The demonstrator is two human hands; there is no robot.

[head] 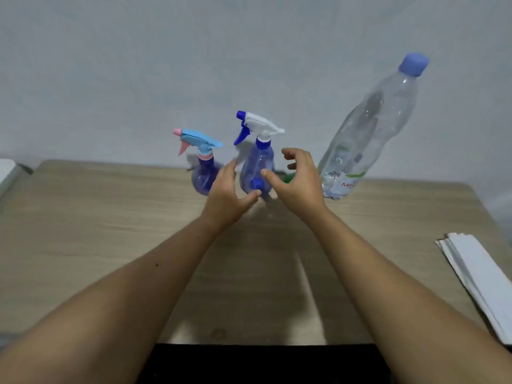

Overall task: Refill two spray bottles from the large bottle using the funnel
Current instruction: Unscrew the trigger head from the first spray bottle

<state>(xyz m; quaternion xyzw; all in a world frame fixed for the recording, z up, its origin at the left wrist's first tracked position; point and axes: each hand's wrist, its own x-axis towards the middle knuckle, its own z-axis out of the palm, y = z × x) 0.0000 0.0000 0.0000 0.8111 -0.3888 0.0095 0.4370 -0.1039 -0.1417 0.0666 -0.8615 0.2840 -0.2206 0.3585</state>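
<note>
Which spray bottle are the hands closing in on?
The spray bottle with the white-and-blue trigger, between both hands; the pink-and-light-blue one stands left.

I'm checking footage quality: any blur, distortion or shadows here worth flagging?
Head view: wide-angle distortion leans the large bottle outward; both hands, left hand and right hand, look slightly motion-blurred near the white-topped spray bottle; lighting is soft and even, with faint arm shadows on the table.

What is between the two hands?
The spray bottle with the white-and-blue trigger stands between the left hand and right hand, in the head view.
</note>
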